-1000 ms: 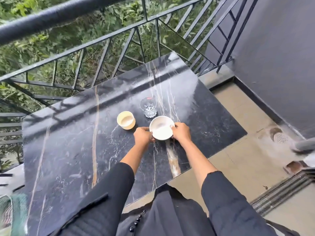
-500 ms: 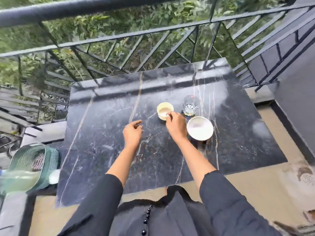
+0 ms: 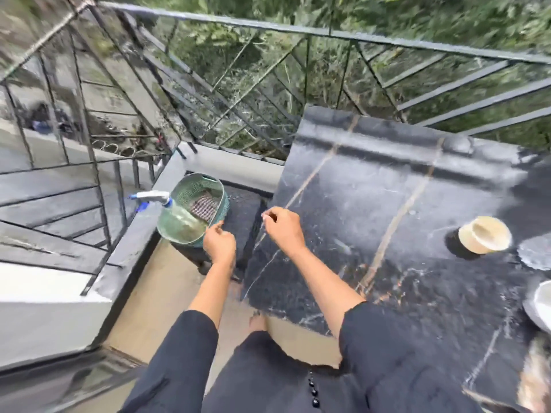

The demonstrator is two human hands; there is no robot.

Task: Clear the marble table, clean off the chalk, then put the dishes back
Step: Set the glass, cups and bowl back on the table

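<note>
Both the left hand [image 3: 219, 244] and right hand [image 3: 283, 226], loosely curled and empty, reach past the marble table's [image 3: 387, 189] left end toward a green basket [image 3: 222, 189], while the cream cup [image 3: 484, 234] and white bowl [image 3: 543, 302] sit at its right end, so clearing and wiping appear undone.

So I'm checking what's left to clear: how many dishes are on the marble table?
3. A cream cup toward the right, a blurred glass just right of it, and a white bowl cut by the frame's right edge. Others may sit out of view.
</note>
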